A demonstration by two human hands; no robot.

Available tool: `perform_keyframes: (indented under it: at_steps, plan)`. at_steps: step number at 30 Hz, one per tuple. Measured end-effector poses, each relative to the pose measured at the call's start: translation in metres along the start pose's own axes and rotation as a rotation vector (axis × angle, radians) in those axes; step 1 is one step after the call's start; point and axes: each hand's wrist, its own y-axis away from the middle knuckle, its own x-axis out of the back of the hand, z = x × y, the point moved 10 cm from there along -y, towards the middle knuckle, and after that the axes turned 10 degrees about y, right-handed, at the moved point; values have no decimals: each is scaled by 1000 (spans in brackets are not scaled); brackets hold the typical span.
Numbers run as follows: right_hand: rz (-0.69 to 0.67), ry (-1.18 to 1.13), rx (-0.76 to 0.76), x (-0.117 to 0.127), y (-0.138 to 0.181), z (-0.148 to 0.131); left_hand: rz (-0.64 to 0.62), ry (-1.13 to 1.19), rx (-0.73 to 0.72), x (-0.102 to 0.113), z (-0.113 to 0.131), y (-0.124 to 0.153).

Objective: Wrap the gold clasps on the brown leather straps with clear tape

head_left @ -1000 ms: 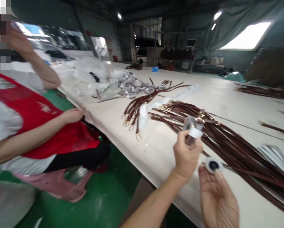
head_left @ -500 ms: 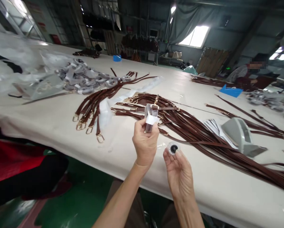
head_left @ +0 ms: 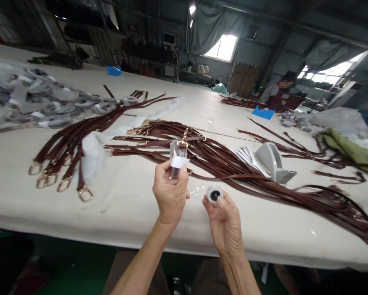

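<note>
Fingers of left hand (head_left: 170, 192) closed around glossy plastic-wrapped strap bundle (head_left: 178, 157), right hand (head_left: 223, 217) pinching round clear tape roll (head_left: 214, 194)

free: bare table (head_left: 135, 205) nr hands | blocked: straps (head_left: 233, 168) ahead/right

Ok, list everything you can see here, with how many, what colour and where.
table: one, cream, across the view
loose straps: many, brown, spread over the middle and right
buckled straps: one bunch, brown with gold rings, left
wrapped bundles: a heap, grey, far left
paper tags: a small stack, white, right of centre
dispenser: one, grey, beside the tags
trays: two, blue, far side
cloth: one, olive, right edge
co-worker: one, seated far right
left hand: holds wrapped strap, brown in clear film
right hand: holds tape roll, clear, dark core
</note>
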Motion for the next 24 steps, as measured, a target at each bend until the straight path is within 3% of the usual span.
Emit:
perform_keyframes:
  at_steps: [6, 10, 17, 24]
  plan:
    - [-18, -14, 54, 13, -6, -24, 0, -5, -13, -2, -2, -2]
    - [-31, -25, 10, 22, -11, -32, 7, 1, 3, -7, -6, -6]
    - [-26, 9, -98, 24, -11, -23, -71, 116, -10, -42, -13, -3]
    - [-35, 36, -150, 10, -8, -11, -197, 187, 91, -71, -27, 16]
